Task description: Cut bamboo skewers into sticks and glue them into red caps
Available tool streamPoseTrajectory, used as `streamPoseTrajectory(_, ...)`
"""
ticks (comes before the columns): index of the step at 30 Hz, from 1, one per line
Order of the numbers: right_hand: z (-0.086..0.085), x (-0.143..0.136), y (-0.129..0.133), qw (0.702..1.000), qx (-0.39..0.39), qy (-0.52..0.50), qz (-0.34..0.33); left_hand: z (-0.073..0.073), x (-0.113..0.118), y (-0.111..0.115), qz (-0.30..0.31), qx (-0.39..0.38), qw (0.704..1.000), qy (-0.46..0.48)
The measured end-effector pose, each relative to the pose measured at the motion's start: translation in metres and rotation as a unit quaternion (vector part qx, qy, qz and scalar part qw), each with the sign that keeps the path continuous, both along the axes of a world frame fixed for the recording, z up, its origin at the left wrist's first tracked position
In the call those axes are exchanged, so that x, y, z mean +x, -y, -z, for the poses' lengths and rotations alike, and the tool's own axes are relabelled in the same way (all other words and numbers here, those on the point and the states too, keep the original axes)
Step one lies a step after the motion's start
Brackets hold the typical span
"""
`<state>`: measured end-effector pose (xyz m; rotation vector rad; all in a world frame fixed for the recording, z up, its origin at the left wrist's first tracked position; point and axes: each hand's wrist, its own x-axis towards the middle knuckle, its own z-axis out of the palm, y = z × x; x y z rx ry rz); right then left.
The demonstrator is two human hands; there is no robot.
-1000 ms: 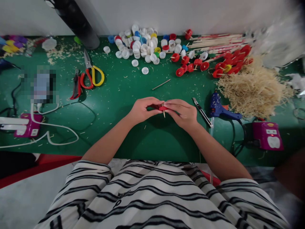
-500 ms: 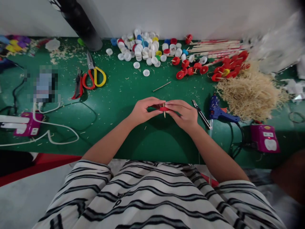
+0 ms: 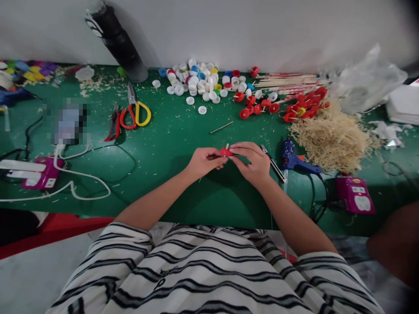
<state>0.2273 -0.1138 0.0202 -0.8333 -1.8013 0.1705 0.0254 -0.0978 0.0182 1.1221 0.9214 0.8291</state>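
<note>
A red bottle cap (image 3: 225, 152) with a short wooden stick through it is held between my two hands, above the green table (image 3: 196, 200). My left hand (image 3: 207, 162) has its fingers closed at the cap's left and lower side. From the right, my right hand (image 3: 252, 162) pinches the cap between thumb and fingers. Beyond the hands lies a thin metal rod (image 3: 221, 127). Close to my right hand are a utility knife (image 3: 273, 163) and a blue hot glue gun (image 3: 296, 159).
White and coloured caps (image 3: 196, 83) are piled at the back, beside red caps on sticks (image 3: 258, 107) and a straw-like heap (image 3: 334, 139). Scissors (image 3: 135, 109), red-handled pliers (image 3: 114, 124), a black bottle (image 3: 119, 43) and a phone (image 3: 69, 124) are to the left. Purple power sockets (image 3: 356, 196) stand right.
The cap has tilted, so its stick now points up with its lower end mostly hidden. My left hand has shifted slightly down and its fingers have curled in. The camera view has shifted.
</note>
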Motion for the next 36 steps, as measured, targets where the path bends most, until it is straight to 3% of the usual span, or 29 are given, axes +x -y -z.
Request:
streamPoseTrajectory(6, 0.0019, 0.0026, 0.0004, 0.999, -0.019, 0.04, 0.029, 0.0013, -0.0017, -0.0019, -0.004, 0.021, 1.0, 0.017)
streamPoseTrajectory(13, 0.0013, 0.0068, -0.0019, 0.994, -0.018, 0.107, 0.003, -0.0005, -0.002, -0.0015, -0.018, 0.05, 0.999, -0.004)
streamPoseTrajectory(18, 0.0024, 0.0058, -0.0029, 0.994, -0.004, 0.109, -0.027, -0.0003, -0.0028, -0.0022, -0.023, 0.039, 0.999, 0.001)
streamPoseTrajectory(25, 0.0059, 0.0067, -0.0028, 0.993, -0.034, 0.111, -0.008, 0.0045, -0.0023, -0.0056, -0.022, 0.053, 0.998, -0.001)
streamPoseTrajectory(31, 0.0064, 0.0068, -0.0041, 0.995, 0.011, 0.097, -0.009, 0.0051, -0.0017, -0.0063, -0.014, 0.049, 0.999, 0.002)
streamPoseTrajectory(36, 0.0032, 0.0084, -0.0034, 0.994, -0.034, 0.107, -0.004, 0.0069, -0.0012, -0.0075, -0.016, 0.058, 0.998, 0.011)
